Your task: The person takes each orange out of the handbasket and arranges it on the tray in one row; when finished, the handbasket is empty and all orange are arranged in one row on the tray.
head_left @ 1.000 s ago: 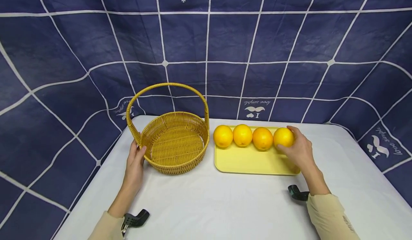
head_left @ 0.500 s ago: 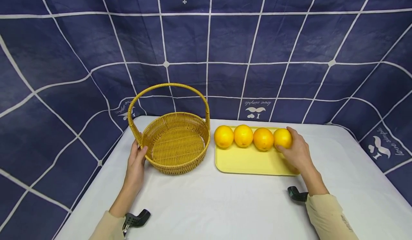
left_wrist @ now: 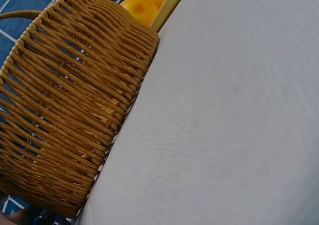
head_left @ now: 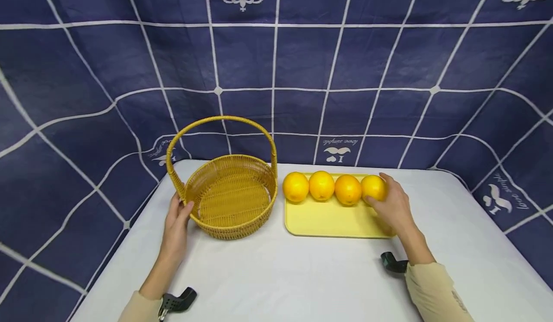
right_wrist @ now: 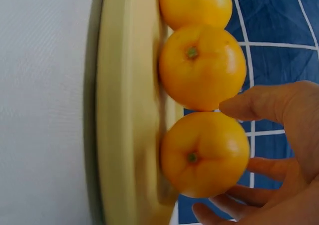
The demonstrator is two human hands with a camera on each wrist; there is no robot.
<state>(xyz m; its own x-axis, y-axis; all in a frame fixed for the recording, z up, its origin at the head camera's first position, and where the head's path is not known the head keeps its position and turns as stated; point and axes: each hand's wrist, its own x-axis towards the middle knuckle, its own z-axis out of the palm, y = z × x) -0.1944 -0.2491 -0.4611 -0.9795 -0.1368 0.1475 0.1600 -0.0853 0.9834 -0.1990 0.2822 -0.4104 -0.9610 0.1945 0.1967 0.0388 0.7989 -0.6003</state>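
Observation:
In the head view a woven wicker basket [head_left: 233,197] with a tall arched handle stands on the left. My left hand [head_left: 174,231] holds its left side, thumb at the rim near the handle's base; the other fingers are partly hidden behind. To the right lies a yellow tray [head_left: 332,223] with several oranges lined up along its far side. My right hand [head_left: 392,206] grips the rightmost orange [head_left: 374,187] from its right. In the right wrist view the thumb [right_wrist: 254,103] lies beside that orange, near the neighbouring orange [right_wrist: 202,68], with the fingers on its other side.
A white cloth [head_left: 285,274] covers the table. Behind it hangs a dark blue curtain [head_left: 311,67] with white grid lines. The basket's right side stands close to the tray's left end. A black wrist device [head_left: 179,300] shows by the left cuff.
The right hand and the rightmost orange have shifted slightly left, closer to the neighbouring orange. My left hand stays at the basket. The head view has shifted a little.

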